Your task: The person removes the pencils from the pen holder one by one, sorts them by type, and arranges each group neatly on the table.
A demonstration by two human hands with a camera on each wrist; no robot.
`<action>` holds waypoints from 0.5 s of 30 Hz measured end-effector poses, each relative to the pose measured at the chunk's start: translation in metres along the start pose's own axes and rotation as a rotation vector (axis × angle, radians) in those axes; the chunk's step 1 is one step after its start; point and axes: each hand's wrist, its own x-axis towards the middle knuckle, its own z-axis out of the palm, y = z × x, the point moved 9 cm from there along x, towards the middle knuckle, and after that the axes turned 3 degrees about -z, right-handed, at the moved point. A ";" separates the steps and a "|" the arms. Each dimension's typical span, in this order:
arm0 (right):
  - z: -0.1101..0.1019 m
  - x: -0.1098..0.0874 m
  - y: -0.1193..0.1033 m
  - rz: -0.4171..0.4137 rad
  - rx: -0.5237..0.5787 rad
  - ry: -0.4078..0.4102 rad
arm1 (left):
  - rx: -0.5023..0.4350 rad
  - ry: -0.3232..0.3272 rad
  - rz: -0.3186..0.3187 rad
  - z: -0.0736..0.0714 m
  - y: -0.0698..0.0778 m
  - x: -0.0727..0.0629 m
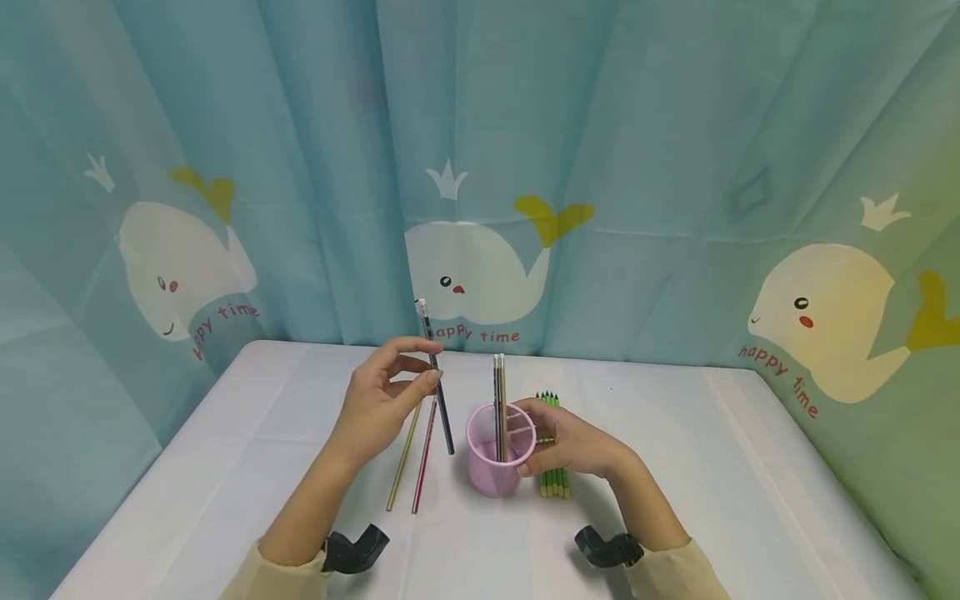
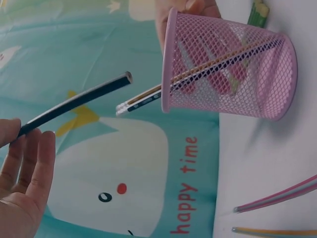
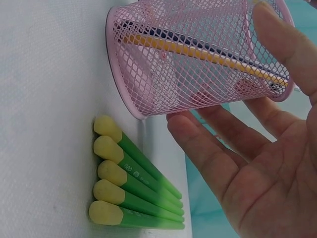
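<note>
My left hand (image 1: pixel 378 404) pinches a dark blue pencil (image 1: pixel 446 414) between thumb and fingers. The pencil is tilted, its white end up and its lower tip just left of the pink mesh pencil cup (image 1: pixel 491 479). Upright on the table, the cup holds two pencils, a dark one (image 2: pixel 198 74) and a gold one (image 3: pixel 198 52), which lean against its rim. From the right side, my right hand (image 1: pixel 576 446) holds the cup, thumb at the rim and fingers along the mesh wall.
A gold pencil (image 1: pixel 403 462) and a pink pencil (image 1: pixel 424 462) lie on the white table (image 1: pixel 675 433) left of the cup. Several green pencils (image 3: pixel 143 191) with yellowish rounded ends lie side by side at its right. A blue whale-print curtain (image 1: pixel 660 167) hangs behind the table.
</note>
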 end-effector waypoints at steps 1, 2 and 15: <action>0.000 0.000 0.000 -0.001 -0.002 -0.001 | -0.004 0.003 -0.001 -0.001 0.000 0.000; 0.000 0.000 0.001 -0.001 -0.004 -0.002 | -0.013 0.006 0.001 -0.001 0.000 0.000; 0.001 0.002 0.002 -0.015 0.007 -0.017 | -0.114 0.056 -0.100 -0.013 -0.005 0.005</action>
